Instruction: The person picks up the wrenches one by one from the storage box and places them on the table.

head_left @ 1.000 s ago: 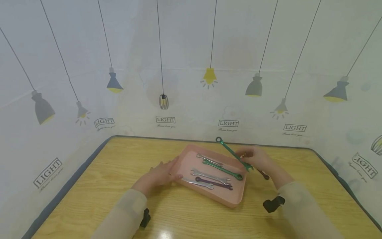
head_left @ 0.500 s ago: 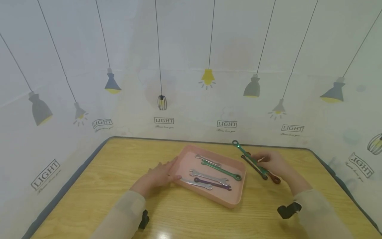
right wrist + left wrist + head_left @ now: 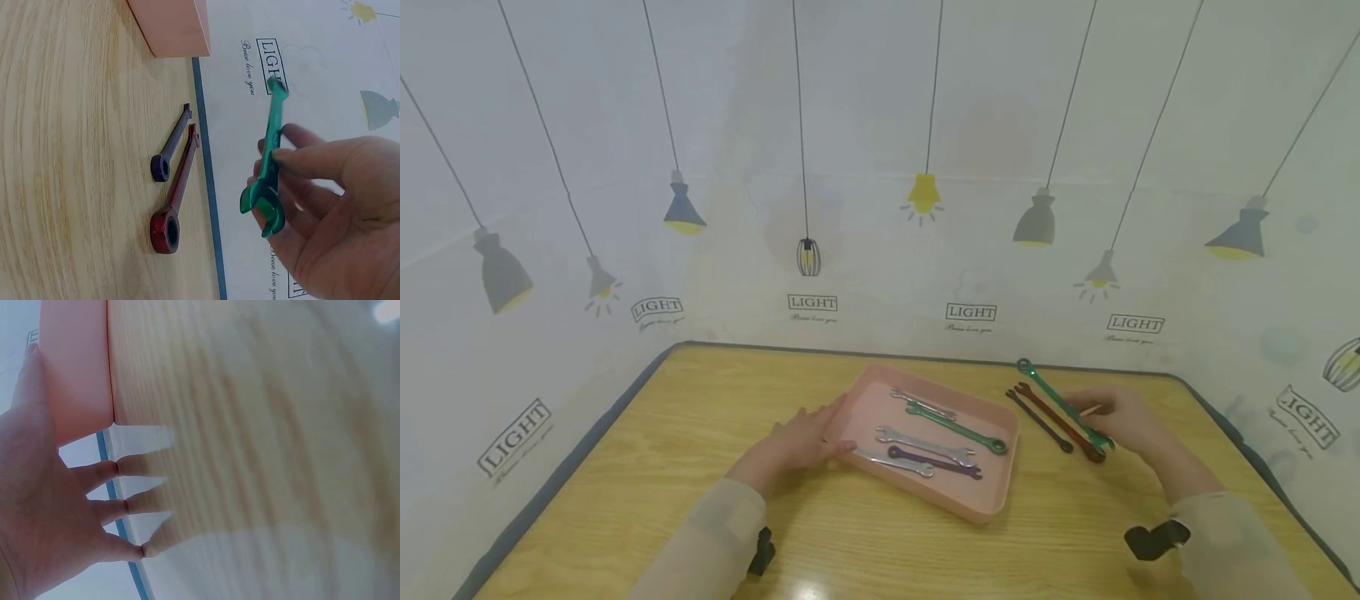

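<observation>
My right hand (image 3: 1123, 425) pinches a green combination wrench (image 3: 271, 140) between thumb and fingers, its open end toward the right wrist camera. Beside it on the table lie a red wrench (image 3: 181, 181) and a shorter dark purple wrench (image 3: 173, 139). My left hand (image 3: 801, 437) rests at the left end of a pink tray (image 3: 977, 493), thumb along the tray, other fingers spread with their tips at the table. Inside the tray are another green wrench (image 3: 955, 427), a purple wrench (image 3: 934, 462) and several silver wrenches (image 3: 925, 445).
A wood-grain table (image 3: 700, 417) carries everything, with a dark strip (image 3: 760, 347) along its back edge. Behind it rises a pale wall covering (image 3: 880, 275) printed with hanging lamps. Black wrist cameras (image 3: 1157, 540) sit at both sleeves.
The right hand has carried the green wrench rightward from above the tray's right edge to over the red wrench. The red and dark purple wrenches now show more fully. The left hand stays put.
</observation>
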Action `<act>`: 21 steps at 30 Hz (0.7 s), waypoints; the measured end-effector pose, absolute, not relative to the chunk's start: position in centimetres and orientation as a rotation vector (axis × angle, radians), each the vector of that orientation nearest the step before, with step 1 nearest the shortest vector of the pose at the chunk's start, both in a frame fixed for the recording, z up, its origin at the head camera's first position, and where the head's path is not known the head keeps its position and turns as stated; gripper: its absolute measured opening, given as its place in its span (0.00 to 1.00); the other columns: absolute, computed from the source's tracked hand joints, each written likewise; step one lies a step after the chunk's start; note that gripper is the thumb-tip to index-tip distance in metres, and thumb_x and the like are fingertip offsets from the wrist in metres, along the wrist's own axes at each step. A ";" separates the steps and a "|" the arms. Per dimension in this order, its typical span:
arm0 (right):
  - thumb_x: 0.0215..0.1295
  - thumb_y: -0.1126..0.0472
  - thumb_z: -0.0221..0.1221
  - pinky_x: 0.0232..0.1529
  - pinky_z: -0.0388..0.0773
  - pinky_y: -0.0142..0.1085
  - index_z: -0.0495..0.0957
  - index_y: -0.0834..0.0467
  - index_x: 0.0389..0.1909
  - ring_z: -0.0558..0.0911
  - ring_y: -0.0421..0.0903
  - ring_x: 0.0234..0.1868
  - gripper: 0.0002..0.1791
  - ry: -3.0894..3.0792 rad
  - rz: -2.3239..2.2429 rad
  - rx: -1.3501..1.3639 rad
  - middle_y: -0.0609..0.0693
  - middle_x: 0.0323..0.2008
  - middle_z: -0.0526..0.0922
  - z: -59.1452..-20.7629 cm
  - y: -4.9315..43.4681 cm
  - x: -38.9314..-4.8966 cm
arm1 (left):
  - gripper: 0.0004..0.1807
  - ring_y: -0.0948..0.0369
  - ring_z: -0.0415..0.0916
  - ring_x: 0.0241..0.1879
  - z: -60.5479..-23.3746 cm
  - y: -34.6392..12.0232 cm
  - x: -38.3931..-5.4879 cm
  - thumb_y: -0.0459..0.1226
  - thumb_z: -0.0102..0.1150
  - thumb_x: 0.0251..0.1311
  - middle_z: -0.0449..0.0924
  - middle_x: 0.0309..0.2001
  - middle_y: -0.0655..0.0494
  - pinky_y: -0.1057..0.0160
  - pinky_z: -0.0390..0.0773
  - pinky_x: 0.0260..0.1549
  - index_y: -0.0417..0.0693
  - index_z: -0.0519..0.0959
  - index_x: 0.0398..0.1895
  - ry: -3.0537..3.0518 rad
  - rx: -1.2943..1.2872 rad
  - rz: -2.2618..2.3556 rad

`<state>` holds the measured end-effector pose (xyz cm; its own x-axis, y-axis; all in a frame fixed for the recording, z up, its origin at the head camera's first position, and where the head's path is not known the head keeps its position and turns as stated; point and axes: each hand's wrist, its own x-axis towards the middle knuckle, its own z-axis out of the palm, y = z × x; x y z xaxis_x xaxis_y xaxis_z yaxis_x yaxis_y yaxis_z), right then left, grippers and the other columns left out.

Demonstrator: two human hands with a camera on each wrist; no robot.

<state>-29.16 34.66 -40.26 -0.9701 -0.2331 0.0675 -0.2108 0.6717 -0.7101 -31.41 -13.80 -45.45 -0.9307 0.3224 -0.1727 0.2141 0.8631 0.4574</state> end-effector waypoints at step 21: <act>0.63 0.73 0.56 0.42 0.81 0.49 0.76 0.73 0.55 0.77 0.66 0.50 0.19 2.852 -1.081 -0.021 0.72 0.52 0.78 -42.9 37.9 -31.1 | 0.47 0.35 0.43 0.72 -45.1 -13.8 -31.2 0.65 0.50 0.62 0.52 0.75 0.46 0.25 0.39 0.61 0.66 0.43 0.79 2.796 0.430 0.638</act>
<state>-31.07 37.95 -42.91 -0.9958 -0.0453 -0.0801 0.0192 0.7492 -0.6620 -31.20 -13.75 -45.10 -0.9276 0.3346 -0.1665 0.2292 0.8612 0.4536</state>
